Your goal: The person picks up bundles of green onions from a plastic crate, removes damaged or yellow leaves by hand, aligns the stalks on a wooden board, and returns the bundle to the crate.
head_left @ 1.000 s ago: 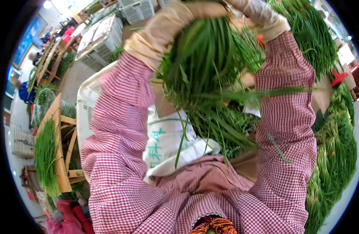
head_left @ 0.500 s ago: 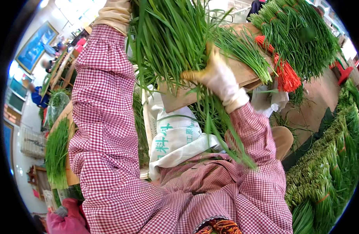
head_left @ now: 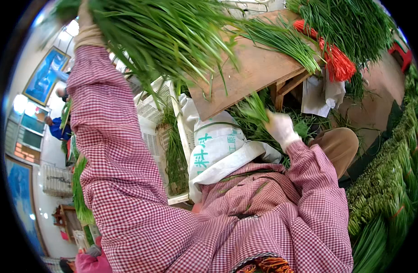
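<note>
A large bunch of garlic chives (head_left: 172,36) hangs in the air at the upper left, blurred by motion. My left hand (head_left: 85,16), in a pale glove, grips it at the top edge; the leaves hide most of its fingers. My right hand (head_left: 282,130), in a white glove, is closed on a small tuft of chive leaves (head_left: 254,109) in front of the wooden board (head_left: 245,75). Across that board lies a loose heap of cut chives (head_left: 281,43). A white printed sack (head_left: 215,145) is draped over my lap, below the board's near edge.
Red ties (head_left: 338,63) hang at the board's right end, beside a tall stack of chives (head_left: 350,36). Tied chive bundles (head_left: 386,195) line the right side. A white plastic crate (head_left: 184,129) with chives inside stands left of the sack. A person in pink (head_left: 93,261) is at the lower left.
The large bunch and my left hand have swung left, uncovering more of the board. My right hand has dropped away from the bunch toward my lap, now closed on a few leaves.
</note>
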Tool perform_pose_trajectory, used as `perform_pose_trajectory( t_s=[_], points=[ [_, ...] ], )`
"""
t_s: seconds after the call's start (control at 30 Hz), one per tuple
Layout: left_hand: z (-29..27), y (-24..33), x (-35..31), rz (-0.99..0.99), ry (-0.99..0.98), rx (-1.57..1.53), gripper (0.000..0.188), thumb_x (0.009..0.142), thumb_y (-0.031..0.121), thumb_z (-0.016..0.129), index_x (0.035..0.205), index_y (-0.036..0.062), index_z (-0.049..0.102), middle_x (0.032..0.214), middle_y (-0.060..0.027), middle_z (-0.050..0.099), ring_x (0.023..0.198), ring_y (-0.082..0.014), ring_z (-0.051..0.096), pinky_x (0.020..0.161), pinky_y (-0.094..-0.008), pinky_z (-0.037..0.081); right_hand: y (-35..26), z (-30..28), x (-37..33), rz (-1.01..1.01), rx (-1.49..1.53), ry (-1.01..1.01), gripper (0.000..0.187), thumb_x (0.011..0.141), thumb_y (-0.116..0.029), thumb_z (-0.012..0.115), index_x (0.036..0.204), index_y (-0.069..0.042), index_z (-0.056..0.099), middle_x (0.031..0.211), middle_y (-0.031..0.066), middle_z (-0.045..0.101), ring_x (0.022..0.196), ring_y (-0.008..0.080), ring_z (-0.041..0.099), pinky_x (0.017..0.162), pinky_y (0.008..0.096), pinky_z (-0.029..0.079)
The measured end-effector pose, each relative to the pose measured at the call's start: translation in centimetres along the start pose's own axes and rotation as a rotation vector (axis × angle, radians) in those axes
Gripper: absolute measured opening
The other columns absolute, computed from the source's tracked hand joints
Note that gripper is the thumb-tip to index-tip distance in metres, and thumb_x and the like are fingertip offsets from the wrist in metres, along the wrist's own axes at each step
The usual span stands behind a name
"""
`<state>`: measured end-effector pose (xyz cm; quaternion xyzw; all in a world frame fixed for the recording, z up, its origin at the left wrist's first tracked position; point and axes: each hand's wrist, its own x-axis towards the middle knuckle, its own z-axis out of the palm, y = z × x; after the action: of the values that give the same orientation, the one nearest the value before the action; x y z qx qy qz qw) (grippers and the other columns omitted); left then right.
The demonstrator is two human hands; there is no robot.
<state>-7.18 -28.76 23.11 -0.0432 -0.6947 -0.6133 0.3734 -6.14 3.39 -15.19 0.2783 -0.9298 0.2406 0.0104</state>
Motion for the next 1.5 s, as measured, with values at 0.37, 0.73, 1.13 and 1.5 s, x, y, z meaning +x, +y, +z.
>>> perform_pose_trajectory(
  t_s=[0.37, 0.73, 1.13, 1.5],
  points=[
    [-1.1, 2.2, -3.1, 0.196, -0.141, -0.092, 0.025, 0.086, 0.019, 0.039, 0.105, 0.0057, 0.047, 0.105, -0.0128, 0.053, 0.091, -0.0205, 0.054, 0.08, -0.0331, 0.047, -1.0, -7.8, 3.9, 0.019, 1.105, -0.101, 0.042, 0.079, -0.037, 0.051, 0.103, -0.002, 0.053, 0.094, 0.0075, 0.06, 0.085, 0.02, 0.056, 0.073, 0.0294, 0.044],
    [1.6, 5.1, -2.9, 0.195, -0.68, -0.415, 0.026, 0.083, 0.012, 0.039, 0.096, -0.0064, 0.053, 0.086, -0.0171, 0.059, 0.075, -0.0234, 0.059, 0.074, -0.0342, 0.05, -8.8, -6.1, 11.4, 0.269, 2.067, -0.069, 0.049, 0.083, -0.045, 0.039, 0.115, -0.009, 0.042, 0.111, 0.0085, 0.048, 0.095, 0.0173, 0.049, 0.076, 0.0324, 0.044],
    [-0.5, -4.3, -2.2, 0.295, -0.164, -0.177, 0.03, 0.082, 0.023, 0.043, 0.097, -0.0015, 0.051, 0.094, -0.015, 0.056, 0.086, -0.0218, 0.055, 0.074, -0.0311, 0.047, -8.2, -6.5, 4.6, -0.274, 2.426, -0.379, 0.041, 0.081, -0.043, 0.048, 0.103, -0.008, 0.048, 0.067, -0.0027, 0.045, 0.048, 0.0054, 0.034, 0.043, 0.0186, 0.031],
    [-3.6, -0.4, -2.4, 0.067, -0.573, -0.458, 0.032, 0.083, 0.024, 0.041, 0.102, -0.0013, 0.047, 0.103, -0.0143, 0.052, 0.093, -0.022, 0.051, 0.082, -0.0335, 0.044, 3.5, -3.1, -2.9, 0.281, 2.144, 0.014, 0.034, 0.079, -0.033, 0.054, 0.096, -0.005, 0.048, 0.063, -0.0048, 0.045, 0.048, 0.0027, 0.039, 0.038, 0.0145, 0.028]
  ],
)
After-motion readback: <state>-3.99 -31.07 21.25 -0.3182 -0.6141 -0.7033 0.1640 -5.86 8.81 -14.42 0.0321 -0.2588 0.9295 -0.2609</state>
